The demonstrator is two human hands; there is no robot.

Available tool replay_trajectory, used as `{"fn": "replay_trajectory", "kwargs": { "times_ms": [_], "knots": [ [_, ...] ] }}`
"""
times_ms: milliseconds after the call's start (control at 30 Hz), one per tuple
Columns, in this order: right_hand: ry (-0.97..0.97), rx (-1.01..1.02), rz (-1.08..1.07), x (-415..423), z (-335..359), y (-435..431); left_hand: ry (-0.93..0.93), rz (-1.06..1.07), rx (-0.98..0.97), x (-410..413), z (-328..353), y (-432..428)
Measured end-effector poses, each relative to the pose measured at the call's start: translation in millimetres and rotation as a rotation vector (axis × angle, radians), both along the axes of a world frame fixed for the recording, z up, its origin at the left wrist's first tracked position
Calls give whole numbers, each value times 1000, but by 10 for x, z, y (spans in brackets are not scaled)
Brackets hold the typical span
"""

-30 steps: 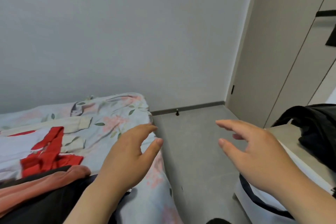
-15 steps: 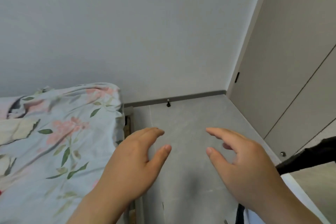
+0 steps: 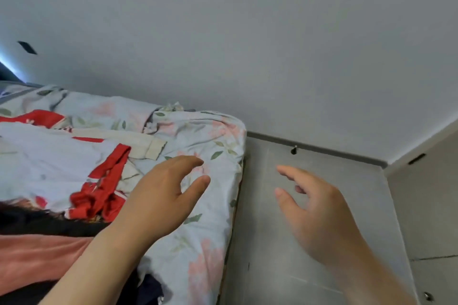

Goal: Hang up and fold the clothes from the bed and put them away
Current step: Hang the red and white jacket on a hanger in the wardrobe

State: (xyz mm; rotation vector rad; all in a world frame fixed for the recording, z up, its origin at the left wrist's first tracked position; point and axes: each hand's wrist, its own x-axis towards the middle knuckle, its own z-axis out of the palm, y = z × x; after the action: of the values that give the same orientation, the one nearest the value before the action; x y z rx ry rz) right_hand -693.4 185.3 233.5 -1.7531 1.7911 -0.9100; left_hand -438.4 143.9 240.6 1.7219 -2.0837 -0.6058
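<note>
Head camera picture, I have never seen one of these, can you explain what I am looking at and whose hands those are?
This picture comes from a camera worn on a person's head, looking forward and down. The two bare hands are that person's own. The left hand hovers over the bed, the right hand over the grey floor; both are relaxed and hold nothing. On the floral sheet lie clothes: a white and red garment, a black garment and a pink garment.

Plain grey wall (image 3: 247, 32) fills upper half, w/ small dark rectangle (image 3: 27, 47) at far left. Dark skirting (image 3: 334, 153) runs along its base, small metal door stop (image 3: 294, 150) against it, grey tile floor (image 3: 309, 242) below. Beige panel (image 3: 426, 200) at right w/ dark slot (image 3: 416, 159) near its top
</note>
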Motion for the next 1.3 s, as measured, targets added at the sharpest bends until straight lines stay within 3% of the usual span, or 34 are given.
{"fn": "replay_trajectory", "kwargs": {
  "times_ms": [267, 600, 867, 1300],
  "knots": [
    [79, 172, 365, 905, 860, -553, -24, 274, 20, 930, 849, 228],
    [239, 116, 721, 1727, 1471, -1174, -17, 685, 72, 1750, 1268, 732],
    [298, 57, 954, 1955, 1436, -2037, -8, 950, 103, 1613, 1291, 568],
    [359, -44, 1332, 2113, 1643, -3853, -103, 1296, 64, 1020, 1481, -599]
  ]
}}
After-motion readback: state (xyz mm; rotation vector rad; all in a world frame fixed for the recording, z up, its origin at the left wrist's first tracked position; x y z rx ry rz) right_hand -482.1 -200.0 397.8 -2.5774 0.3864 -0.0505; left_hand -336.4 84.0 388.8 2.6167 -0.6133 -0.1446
